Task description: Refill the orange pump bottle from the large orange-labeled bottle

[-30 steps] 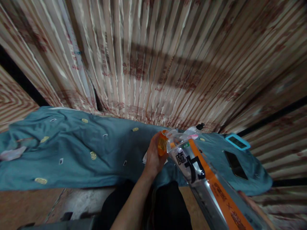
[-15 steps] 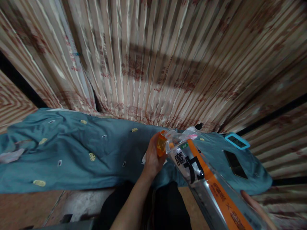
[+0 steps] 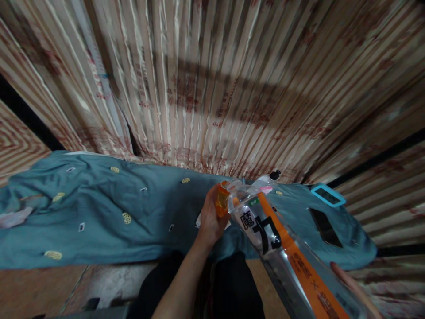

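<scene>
My left hand (image 3: pixel 210 217) is wrapped around a small translucent orange container (image 3: pixel 222 201), holding it above the blue-green cloth. A large clear plastic bottle (image 3: pixel 282 254) with an orange and silver label slants across the lower right, its neck close against the orange container. Whether the two touch, I cannot tell. My right hand (image 3: pixel 347 281) supports the bottle along its right side, most of its fingers hidden behind it. Partly covered by my left hand, something white lies on the cloth.
Blue-green patterned cloth (image 3: pixel 99 212) covers the long surface before me. A clear container with a black cap (image 3: pixel 275 175) sits behind the bottle. To the right are a blue-framed digital display (image 3: pixel 328 196) and a dark phone (image 3: pixel 325 227). Striped curtain (image 3: pixel 206 88) hangs behind.
The view has shifted very slightly. Both hands, the orange container and the tilted bottle keep nearly the same positions.
</scene>
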Tool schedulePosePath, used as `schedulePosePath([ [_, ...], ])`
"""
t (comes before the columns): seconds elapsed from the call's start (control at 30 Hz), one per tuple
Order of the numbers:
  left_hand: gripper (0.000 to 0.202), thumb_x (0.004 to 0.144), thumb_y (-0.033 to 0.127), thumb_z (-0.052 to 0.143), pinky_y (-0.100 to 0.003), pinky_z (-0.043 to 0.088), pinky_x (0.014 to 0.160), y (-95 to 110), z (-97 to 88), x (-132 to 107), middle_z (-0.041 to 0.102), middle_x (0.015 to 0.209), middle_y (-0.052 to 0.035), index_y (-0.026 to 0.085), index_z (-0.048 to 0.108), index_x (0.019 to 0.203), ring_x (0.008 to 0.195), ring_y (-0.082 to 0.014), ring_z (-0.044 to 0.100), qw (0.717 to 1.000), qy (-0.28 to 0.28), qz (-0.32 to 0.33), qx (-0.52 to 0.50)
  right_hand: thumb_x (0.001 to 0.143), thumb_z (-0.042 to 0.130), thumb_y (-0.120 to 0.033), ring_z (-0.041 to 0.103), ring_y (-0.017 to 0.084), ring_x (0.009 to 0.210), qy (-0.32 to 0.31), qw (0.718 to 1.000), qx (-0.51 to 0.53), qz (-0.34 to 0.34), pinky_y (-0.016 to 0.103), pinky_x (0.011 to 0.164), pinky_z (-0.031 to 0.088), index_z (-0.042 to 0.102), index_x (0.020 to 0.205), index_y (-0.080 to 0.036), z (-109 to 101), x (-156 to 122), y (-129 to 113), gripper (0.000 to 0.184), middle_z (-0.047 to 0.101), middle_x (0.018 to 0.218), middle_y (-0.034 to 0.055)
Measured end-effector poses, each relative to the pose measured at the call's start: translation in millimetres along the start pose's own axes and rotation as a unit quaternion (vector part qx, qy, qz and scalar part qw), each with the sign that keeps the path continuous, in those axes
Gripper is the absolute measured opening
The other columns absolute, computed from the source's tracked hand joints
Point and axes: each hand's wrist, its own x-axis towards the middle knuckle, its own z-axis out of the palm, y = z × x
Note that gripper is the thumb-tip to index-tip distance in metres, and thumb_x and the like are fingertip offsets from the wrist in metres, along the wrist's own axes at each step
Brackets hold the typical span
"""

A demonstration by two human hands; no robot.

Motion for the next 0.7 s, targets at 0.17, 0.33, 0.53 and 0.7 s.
schedulePosePath([
  [0.17, 0.072, 0.089, 0.031, 0.067, -0.045, 0.056, 0.103, -0.3, -0.4, -0.4, 0.059, 0.140, -0.0169, 0.021, 0.032, 0.151, 0.126, -0.0284, 0.063, 1.000, -0.002, 0.002, 0.007, 0.092, 0.044, -0.066, 0.069, 0.027, 0.076, 0.003, 0.998, -0.014, -0.061, 0.044, 0.065, 0.059, 0.075, 0.100, -0.029, -0.2, 20.3, 21.7, 0.049, 0.065, 0.078, 0.0032],
  [0.33, 0.072, 0.088, 0.030, 0.068, -0.045, 0.055, 0.105, 0.4, -0.3, -0.3, 0.059, 0.140, -0.0166, 0.021, 0.033, 0.150, 0.127, -0.0287, 0.062, 1.000, 0.000, -0.007, 0.000, 0.091, 0.050, -0.069, 0.068, 0.029, 0.097, 0.041, 0.998, -0.032, -0.030, 0.046, 0.077, 0.057, 0.064, 0.129, -0.027, -0.7, 14.5, 35.2, 0.059, 0.068, 0.105, 0.0069],
  [0.53, 0.071, 0.088, 0.029, 0.067, -0.045, 0.055, 0.106, 1.5, -0.9, 0.2, 0.058, 0.141, -0.0164, 0.022, 0.033, 0.150, 0.127, -0.0289, 0.062, 1.000, -0.007, -0.023, -0.008, 0.094, 0.054, -0.065, 0.065, 0.021, 0.099, 0.044, 0.999, -0.031, -0.009, 0.042, 0.084, 0.057, 0.057, 0.130, -0.020, 0.2, 10.8, 38.5, 0.057, 0.064, 0.118, 0.0080],
  [0.7, 0.073, 0.086, 0.030, 0.069, -0.044, 0.055, 0.104, 1.4, -0.6, -0.2, 0.059, 0.140, -0.0165, 0.021, 0.034, 0.150, 0.126, -0.0287, 0.063, 1.000, -0.005, -0.023, -0.013, 0.093, 0.045, -0.073, 0.065, 0.022, 0.096, 0.040, 0.999, -0.020, 0.002, 0.041, 0.079, 0.057, 0.059, 0.129, -0.022, -4.7, 19.0, 38.2, 0.064, 0.065, 0.111, 0.0078],
])
